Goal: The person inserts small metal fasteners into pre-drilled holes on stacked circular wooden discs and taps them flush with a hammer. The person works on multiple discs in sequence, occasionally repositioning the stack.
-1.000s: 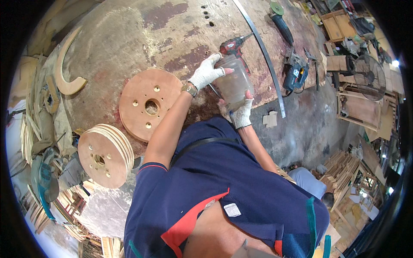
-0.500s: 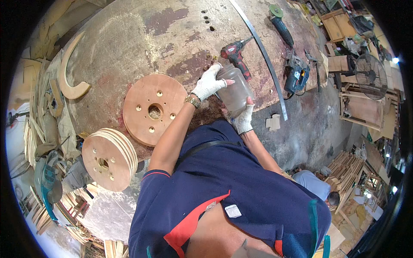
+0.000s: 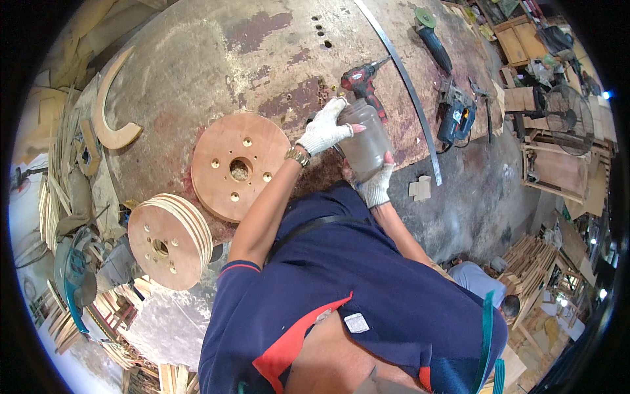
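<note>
A clear plastic jar is tilted between my two gloved hands over the near edge of the worn table. My left hand, in a white knitted glove with bare fingertips, grips it near its mouth. Around its base closes my right hand, gloved the same way. Small brass-coloured pieces lie on the table just beyond my left hand. Beside the jar's mouth is a red and black cordless drill. Left of my left forearm lies a round wooden disc with a centre hole and several brass-coloured inserts.
A stack of round discs stands at the lower left. A curved wooden piece lies at the far left. Rightward are a metal strip, an angle grinder and a jigsaw. Another person is at the lower right.
Both hands still hold the jar, in nearly the same pose. The whole view has shifted slightly, so things on the table appear a little further right.
</note>
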`<state>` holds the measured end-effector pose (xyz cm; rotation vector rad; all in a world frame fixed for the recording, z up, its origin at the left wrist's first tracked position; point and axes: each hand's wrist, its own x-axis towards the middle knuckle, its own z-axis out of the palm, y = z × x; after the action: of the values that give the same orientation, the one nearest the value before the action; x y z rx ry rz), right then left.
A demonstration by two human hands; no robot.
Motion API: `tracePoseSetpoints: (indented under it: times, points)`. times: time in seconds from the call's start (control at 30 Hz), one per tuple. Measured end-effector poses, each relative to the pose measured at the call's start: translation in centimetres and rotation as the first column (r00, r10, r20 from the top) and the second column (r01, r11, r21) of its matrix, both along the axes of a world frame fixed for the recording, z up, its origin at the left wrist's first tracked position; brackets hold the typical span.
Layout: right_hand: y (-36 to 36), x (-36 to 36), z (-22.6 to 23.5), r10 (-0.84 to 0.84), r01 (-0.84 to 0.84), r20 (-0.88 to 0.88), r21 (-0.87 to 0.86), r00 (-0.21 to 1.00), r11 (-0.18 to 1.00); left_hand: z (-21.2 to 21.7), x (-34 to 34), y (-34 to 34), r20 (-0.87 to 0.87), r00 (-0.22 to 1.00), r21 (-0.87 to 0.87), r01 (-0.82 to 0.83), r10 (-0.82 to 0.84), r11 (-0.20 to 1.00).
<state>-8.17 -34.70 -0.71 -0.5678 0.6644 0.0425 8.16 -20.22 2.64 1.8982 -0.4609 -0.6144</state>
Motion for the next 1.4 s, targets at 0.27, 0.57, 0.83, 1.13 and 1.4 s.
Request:
tracePoseSetpoints:
  times: [0.27, 0.57, 0.83, 1.13, 1.4]
  points:
    - [1.1, 0.6, 0.2, -0.028, 0.002, 0.098, 0.256, 0.995, 0.967, 3.9, -1.1, 0.9, 0.223, 0.965, -0.006, 0.145, -0.140, 0.989]
    - [-0.3, 4.2, -2.7, 0.249, -0.348, -0.243, -0.672, 0.938, 0.654, 5.6, 6.1, 5.5, 0.838, 0.540, 0.246, -0.252, -0.075, 0.936]
    - [0.2, 2.3, -2.2, 0.210, -0.492, -0.574, -0.802, 0.791, -0.339, -0.3, 11.4, 10.6, 0.865, 0.502, 0.292, -0.512, 0.006, 0.807]
    - [0.0, 0.6, -4.7, 0.300, -0.342, -0.510, -0.816, 0.806, -0.467, -8.3, 3.0, 10.9, 0.521, 0.826, 0.711, -0.278, -0.217, 0.646]
    - [-0.8, 0.5, -6.8, 0.322, -0.204, -0.435, -0.806, 0.841, -0.556, -9.1, 2.2, 9.4, 0.591, 0.806, 0.582, -0.447, 0.023, 0.679]
